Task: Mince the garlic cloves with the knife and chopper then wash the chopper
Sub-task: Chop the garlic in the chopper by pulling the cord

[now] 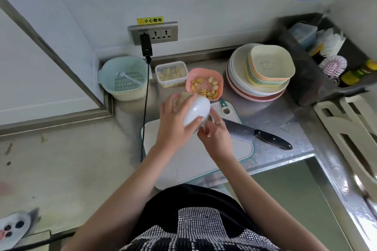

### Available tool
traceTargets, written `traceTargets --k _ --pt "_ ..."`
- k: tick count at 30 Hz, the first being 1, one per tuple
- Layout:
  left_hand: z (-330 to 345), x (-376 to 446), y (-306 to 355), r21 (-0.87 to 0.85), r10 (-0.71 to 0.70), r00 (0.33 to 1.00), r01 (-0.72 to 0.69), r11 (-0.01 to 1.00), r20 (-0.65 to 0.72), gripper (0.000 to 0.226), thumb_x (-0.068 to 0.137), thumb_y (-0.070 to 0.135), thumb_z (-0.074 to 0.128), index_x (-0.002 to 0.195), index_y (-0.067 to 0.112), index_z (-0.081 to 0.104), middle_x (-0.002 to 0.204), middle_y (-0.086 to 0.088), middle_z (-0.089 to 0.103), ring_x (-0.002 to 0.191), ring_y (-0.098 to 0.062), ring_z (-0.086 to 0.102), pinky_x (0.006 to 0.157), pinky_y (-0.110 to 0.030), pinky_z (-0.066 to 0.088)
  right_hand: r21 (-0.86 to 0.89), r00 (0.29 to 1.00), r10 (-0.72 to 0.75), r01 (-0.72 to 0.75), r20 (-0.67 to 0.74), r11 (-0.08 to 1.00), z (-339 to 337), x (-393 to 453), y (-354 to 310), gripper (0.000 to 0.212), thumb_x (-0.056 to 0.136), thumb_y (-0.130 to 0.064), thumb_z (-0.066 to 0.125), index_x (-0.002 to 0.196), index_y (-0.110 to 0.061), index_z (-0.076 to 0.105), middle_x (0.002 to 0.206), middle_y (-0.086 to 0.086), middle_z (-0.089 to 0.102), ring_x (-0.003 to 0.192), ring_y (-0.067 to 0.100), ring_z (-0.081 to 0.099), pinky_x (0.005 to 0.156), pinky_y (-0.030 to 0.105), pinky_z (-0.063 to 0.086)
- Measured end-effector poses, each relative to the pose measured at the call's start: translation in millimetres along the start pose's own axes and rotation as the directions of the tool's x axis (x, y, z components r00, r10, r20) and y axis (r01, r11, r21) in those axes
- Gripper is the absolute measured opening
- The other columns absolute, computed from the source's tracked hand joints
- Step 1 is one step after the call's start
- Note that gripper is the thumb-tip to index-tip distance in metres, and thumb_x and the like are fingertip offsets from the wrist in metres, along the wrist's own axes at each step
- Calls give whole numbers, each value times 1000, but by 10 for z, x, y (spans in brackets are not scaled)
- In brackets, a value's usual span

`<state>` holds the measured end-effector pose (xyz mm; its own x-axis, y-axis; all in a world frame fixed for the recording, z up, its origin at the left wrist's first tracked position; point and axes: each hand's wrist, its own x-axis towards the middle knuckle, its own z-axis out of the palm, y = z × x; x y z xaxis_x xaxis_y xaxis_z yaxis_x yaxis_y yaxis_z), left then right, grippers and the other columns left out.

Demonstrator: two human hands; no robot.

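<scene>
My left hand [175,122] grips the white domed chopper [196,111] and holds it tilted above the white cutting board [183,159]. My right hand [214,134] pinches something small at the chopper's lower right edge; what it pinches is hidden by the fingers. A ring shows on one right finger. The knife [257,135] lies flat on the board's right side, black handle pointing right. A pink bowl [205,84] with cut garlic pieces stands just behind the chopper. A clear box [171,74] of garlic cloves sits to its left.
A pale green colander basket [125,78] stands at the back left corner. A black cable [145,108] hangs from the wall socket down past the board's left edge. Stacked plates and bowls [263,71] stand at the back right, beside a dark rack [318,71] with brushes.
</scene>
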<state>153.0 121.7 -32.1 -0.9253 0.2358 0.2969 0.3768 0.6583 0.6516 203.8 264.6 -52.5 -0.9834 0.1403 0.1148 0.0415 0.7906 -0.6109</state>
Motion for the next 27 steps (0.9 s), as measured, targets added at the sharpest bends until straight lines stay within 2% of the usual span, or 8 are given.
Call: traceTargets --k 5,8,10,14,17,20,23,27 --pt "19 -124 -81 82 21 1000 -22 996 17 52 87 48 50 136 32 42 132 -18 43 118 -39 44 100 -49 39 -135 1000 -20 19 -4 991 35 0 -58 19 68 -9 74 68 -3 56 110 15 63 93 39 58 56 34 50" --pt "-4 -46 -101 109 16 1000 -18 994 24 49 88 48 50 134 34 41 134 -15 45 115 -37 44 97 -49 42 -198 981 182 -167 60 966 73 79 -171 37 80 -22 67 106 -4 47 112 12 55 105 33 52 71 37 45" --pt "4 -86 -51 165 100 995 -98 981 -6 47 88 46 50 133 34 43 135 -12 45 113 -36 44 94 -48 42 -217 956 260 -227 137 949 90 116 -236 47 86 -28 60 119 -7 35 118 11 52 110 32 50 77 38 44" --pt "17 -104 -11 269 266 955 -223 937 -132 37 93 46 48 128 34 49 134 -5 42 110 -34 42 91 -46 37 -146 933 309 -284 185 947 128 148 -323 39 92 -27 41 126 -10 32 121 10 49 112 32 51 80 41 44" --pt "-12 -86 41 263 270 946 -219 940 -178 36 92 43 53 126 34 50 133 -4 42 108 -34 39 90 -49 41 -156 906 363 -335 218 929 111 176 -336 36 91 -28 40 121 -9 48 116 12 54 108 32 54 81 39 45" --pt "46 -79 77 326 393 899 -320 889 -191 38 89 39 61 126 33 53 132 -6 45 104 -41 45 90 -48 40 -208 926 317 -276 203 938 62 182 -286 30 91 -19 41 110 -9 60 107 12 58 98 32 59 74 35 46" --pt "95 -71 22 271 306 946 -268 924 -106 37 91 41 56 126 35 49 135 -3 43 107 -38 43 91 -50 41 -272 869 380 -301 316 914 65 141 -254 34 93 -22 37 108 -7 63 110 15 58 97 35 58 72 33 41" --pt "154 -75 -88 248 203 979 -196 949 -1 36 92 39 48 127 33 49 136 -8 49 113 -42 48 92 -50 40 -240 866 384 -318 320 917 112 94 -242 35 94 -21 39 119 -4 58 123 13 51 112 34 48 88 40 44"
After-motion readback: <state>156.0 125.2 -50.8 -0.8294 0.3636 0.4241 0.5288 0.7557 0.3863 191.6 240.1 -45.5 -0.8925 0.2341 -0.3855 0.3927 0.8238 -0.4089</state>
